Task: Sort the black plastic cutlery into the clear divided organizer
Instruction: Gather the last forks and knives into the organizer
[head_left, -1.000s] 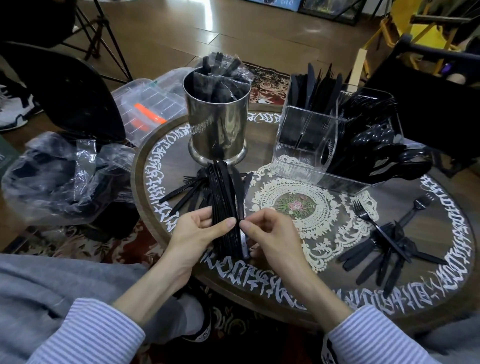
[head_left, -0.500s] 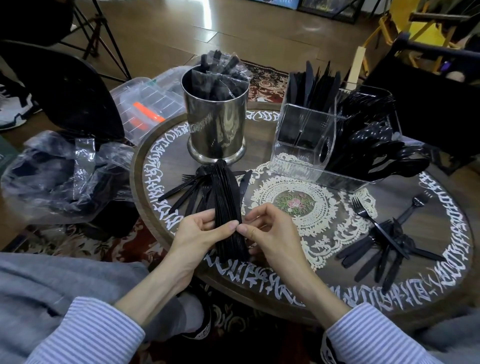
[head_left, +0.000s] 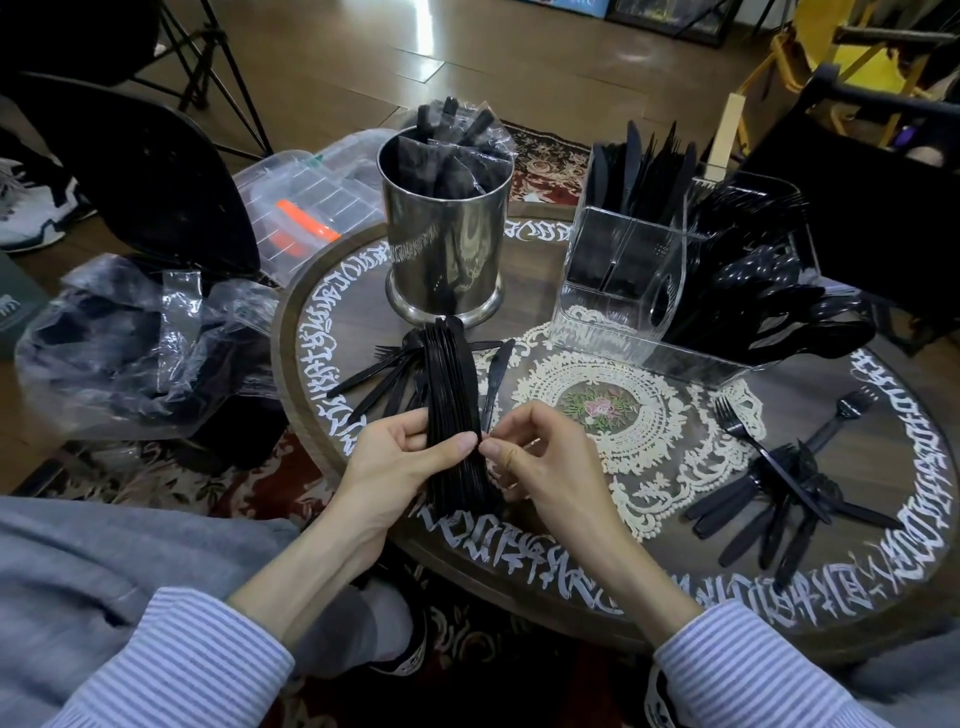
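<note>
Grip: my left hand (head_left: 402, 457) wraps a thick stack of black cutlery (head_left: 454, 410), thumb across its front; my right hand (head_left: 540, 457) pinches the stack's right edge with curled fingers.
Hard to make out: whether the stack holds knives, forks or spoons; its lower ends vanish behind my palms.
Beyond the grip: a steel canister (head_left: 444, 234) of wrapped pieces stands just past the stack's tip.
Up and right of the grip: the clear divided organizer (head_left: 618, 291), already bristling with cutlery.
Far right of the grip: loose forks and knives (head_left: 779, 488).
Surface: a round lettered table (head_left: 571, 566) with a lace doily (head_left: 639, 415).
Room: wood floor, a crumpled plastic bag (head_left: 140, 343) left of my grip.
</note>
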